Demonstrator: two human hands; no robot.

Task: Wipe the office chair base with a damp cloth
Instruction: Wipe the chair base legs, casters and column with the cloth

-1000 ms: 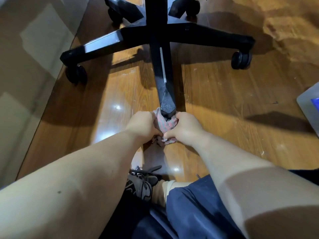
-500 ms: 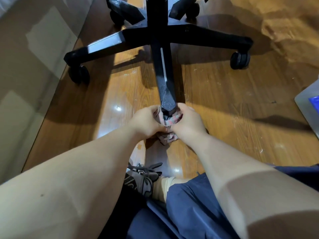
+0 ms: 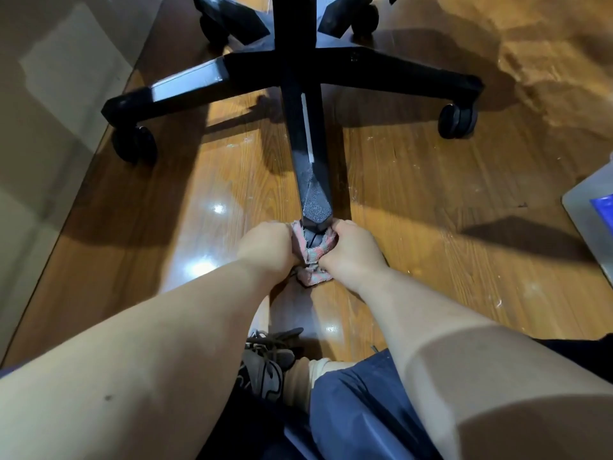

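The black five-legged chair base [image 3: 300, 71] stands on the wooden floor, one leg [image 3: 308, 151] pointing straight toward me. A pink and grey cloth [image 3: 315, 257] is wrapped around the caster under that leg's near tip. My left hand [image 3: 265, 247] grips the cloth on its left side and my right hand [image 3: 350, 250] grips it on the right. The caster is mostly hidden by cloth and hands; a loose end of the cloth hangs to the floor.
Casters sit at the left leg's end [image 3: 134, 146] and the right leg's end [image 3: 456, 121]. A beige wall [image 3: 39, 127] runs along the left. A grey device with a blue screen [image 3: 593, 224] lies at the right edge. My shoe [image 3: 265, 363] rests below the hands.
Both hands stayed wrapped on the cloth at the leg tip, working it slightly around the caster; a dark part of the caster now shows between them. The view shifted a little.
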